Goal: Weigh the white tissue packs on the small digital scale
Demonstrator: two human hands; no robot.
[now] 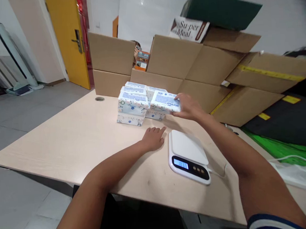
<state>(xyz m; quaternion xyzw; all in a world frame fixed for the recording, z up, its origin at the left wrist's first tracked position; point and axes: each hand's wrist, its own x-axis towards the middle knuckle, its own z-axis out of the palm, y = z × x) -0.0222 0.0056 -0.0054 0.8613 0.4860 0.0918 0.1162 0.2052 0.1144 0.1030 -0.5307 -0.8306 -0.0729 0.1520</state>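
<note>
My right hand (187,107) grips a white and blue tissue pack (165,101) by its right end, at the top of the nearer right side of a group of like packs. Stacked tissue packs (132,103) with a floral print stand just left of it. My left hand (154,138) rests on the table with its index finger stretched out, holding nothing. Right of that hand lies a white kitchen scale (188,150), its platform bare and its lit display reading about 103, the last digit being hard to read.
Cardboard boxes (170,59) form a wall along the back of the wooden table (67,139). A white cable (222,174) runs from the scale's right side. Behind a gap in the boxes a person's hand (136,53) shows near an orange package (141,60). A yellow door (67,40) stands back left.
</note>
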